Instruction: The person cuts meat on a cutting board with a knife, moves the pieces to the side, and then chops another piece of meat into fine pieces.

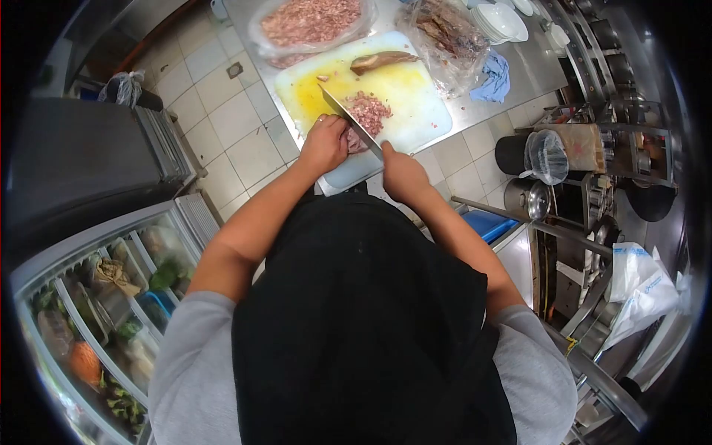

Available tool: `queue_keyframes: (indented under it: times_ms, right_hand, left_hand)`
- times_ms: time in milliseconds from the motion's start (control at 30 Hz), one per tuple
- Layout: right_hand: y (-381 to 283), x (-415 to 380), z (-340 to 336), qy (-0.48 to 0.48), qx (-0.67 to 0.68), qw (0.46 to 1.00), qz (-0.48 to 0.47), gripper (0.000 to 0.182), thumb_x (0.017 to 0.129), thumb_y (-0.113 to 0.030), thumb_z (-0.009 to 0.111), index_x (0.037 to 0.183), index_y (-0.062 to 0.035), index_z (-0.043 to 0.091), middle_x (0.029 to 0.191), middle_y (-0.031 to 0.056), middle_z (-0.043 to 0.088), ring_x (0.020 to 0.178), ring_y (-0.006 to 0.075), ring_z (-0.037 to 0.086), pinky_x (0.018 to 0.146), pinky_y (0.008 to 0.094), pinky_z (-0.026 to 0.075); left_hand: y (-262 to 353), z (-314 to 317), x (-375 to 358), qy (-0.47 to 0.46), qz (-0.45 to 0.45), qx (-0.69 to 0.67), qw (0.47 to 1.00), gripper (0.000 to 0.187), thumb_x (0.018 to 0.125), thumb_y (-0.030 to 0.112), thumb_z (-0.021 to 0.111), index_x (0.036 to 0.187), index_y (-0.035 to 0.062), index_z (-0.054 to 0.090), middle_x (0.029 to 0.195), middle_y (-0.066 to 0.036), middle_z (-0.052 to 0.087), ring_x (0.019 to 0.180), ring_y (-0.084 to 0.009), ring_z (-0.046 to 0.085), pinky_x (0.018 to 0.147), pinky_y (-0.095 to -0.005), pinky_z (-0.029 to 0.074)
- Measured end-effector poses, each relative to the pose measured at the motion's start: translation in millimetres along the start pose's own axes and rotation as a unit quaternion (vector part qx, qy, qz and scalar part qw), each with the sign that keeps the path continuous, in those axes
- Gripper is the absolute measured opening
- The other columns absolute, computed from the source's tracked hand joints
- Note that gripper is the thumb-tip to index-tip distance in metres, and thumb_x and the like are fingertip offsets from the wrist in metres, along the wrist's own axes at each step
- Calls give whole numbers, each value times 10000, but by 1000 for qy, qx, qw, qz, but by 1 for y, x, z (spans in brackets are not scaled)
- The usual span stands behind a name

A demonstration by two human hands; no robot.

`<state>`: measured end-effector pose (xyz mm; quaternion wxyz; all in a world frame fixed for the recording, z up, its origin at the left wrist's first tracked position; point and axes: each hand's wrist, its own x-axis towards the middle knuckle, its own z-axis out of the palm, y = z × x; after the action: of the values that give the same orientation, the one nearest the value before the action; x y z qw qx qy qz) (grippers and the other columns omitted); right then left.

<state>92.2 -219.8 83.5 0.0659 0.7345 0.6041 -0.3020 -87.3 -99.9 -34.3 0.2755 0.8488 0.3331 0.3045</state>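
Note:
My right hand (405,176) is closed round the handle of a kitchen knife (351,121), its blade slanting up and left across the cutting board (415,122). Beside the blade, my left hand (325,143) has its fingers curled down on a piece of meat (357,142), partly hidden by the hand and knife. Chopped meat (370,109) lies in a heap just past the blade. Farther up the board rests a long brown piece of meat (383,61). The white board has a yellow stain on its left part.
A clear bag of chopped meat (311,22) stands behind the board at left. Right of it are a bag of dark meat (447,37), a blue cloth (492,78) and white bowls (498,22). A glass-topped fridge (111,311) stands at lower left; pots and shelves line the right.

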Motion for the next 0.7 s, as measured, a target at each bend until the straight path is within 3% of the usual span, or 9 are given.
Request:
queue_keyframes:
  times_ms: [67, 133, 300, 467, 567, 700]
  right_hand:
    - [-5, 36, 10, 69, 6, 997, -26, 315, 931, -29, 554, 1242, 8, 522, 1020, 308, 746, 988, 490, 736, 861, 588, 574]
    - [-10, 52, 3, 74, 19, 996, -35, 322, 930, -20, 549, 1249, 10, 521, 1025, 309, 745, 998, 494, 733, 870, 588, 572]
    - [-15, 7, -27, 56, 0, 998, -30, 339, 920, 5, 536, 1258, 17, 520, 1032, 310, 743, 1008, 495, 728, 882, 589, 564]
    - [-6, -43, -31, 10, -23, 1000, -2, 298, 954, -21, 506, 1247, 34, 515, 980, 345, 723, 963, 527, 709, 845, 620, 541]
    - [5, 4, 14, 26, 14, 1000, -10, 315, 900, 16, 544, 1214, 23, 517, 1023, 319, 736, 996, 500, 725, 870, 593, 562]
    - [-14, 42, 10, 82, 31, 996, -24, 329, 900, 14, 552, 1227, 34, 517, 1039, 334, 732, 1001, 506, 724, 875, 595, 561]
  left_hand:
    - [-9, 1, -1, -11, 4, -3, 1000, 248, 831, 43, 682, 1072, -13, 661, 1026, -222, 644, 1000, -445, 614, 912, -519, 521]
    - [0, -8, 0, -28, 18, -8, 999, 282, 831, 67, 705, 1094, -19, 653, 1045, -230, 640, 1011, -446, 610, 934, -520, 517]
    - [27, -18, -8, -32, -3, 27, 999, 638, 791, 238, 826, 1316, -27, 578, 1187, -225, 605, 1126, -444, 573, 1062, -506, 487]
    - [17, -12, -6, -56, -23, 27, 998, 511, 778, 210, 820, 1205, -5, 639, 1142, -194, 631, 1106, -427, 586, 1001, -491, 514]
    - [10, -11, -10, -50, -4, 18, 999, 461, 768, 200, 816, 1156, 9, 656, 1110, -185, 638, 1086, -415, 596, 970, -488, 524]
    - [5, -13, -12, -49, 15, -11, 999, 447, 765, 191, 817, 1139, 12, 650, 1086, -194, 634, 1065, -421, 601, 958, -489, 524]
